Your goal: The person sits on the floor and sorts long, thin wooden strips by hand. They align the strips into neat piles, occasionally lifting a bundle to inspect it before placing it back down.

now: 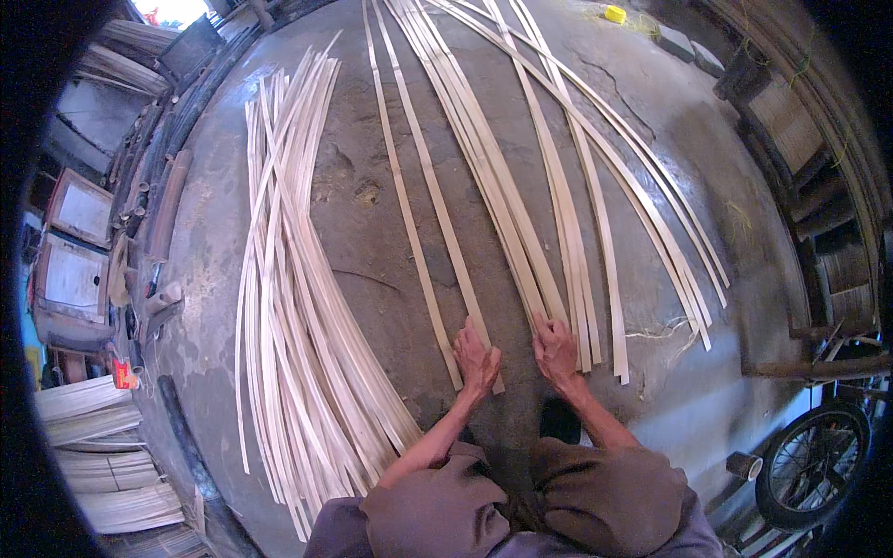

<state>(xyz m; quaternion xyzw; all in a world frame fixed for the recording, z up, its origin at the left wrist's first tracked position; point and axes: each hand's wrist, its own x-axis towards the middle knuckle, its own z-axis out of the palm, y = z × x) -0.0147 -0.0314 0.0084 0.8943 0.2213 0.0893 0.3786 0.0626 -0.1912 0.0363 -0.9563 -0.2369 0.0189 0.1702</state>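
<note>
Left hand (pixel 477 358) and right hand (pixel 556 352) at the near ends of pale strips on a floor (pixel 349 232)

The two hands are apart, each at its own strips, with a stretch of bare floor between them. The left hand touches a single strip (pixel 455 253) close to its near end, which shows just past the hand; whether the fingers are closed around it I cannot tell. Another thin strip (pixel 412 223) lies just to its left. The right hand is on the near ends of a close-set group of strips (pixel 511 223), with its fingers pointing forward; its grip is also unclear.

To the right of the right hand, more long strips (pixel 603 242) fan out across the floor, some crossing at their far ends. To the left of both hands lies a large loose bundle (pixel 298 270) of similar strips, crossed toward its far end; its near end reaches the left forearm (pixel 433 446). The person's bent knees (pixel 605 498) show at the lower edge. A spoked wheel (pixel 814 465) stands at the lower right, and stacked strips (pixel 112 456) lie at the lower left.
</note>
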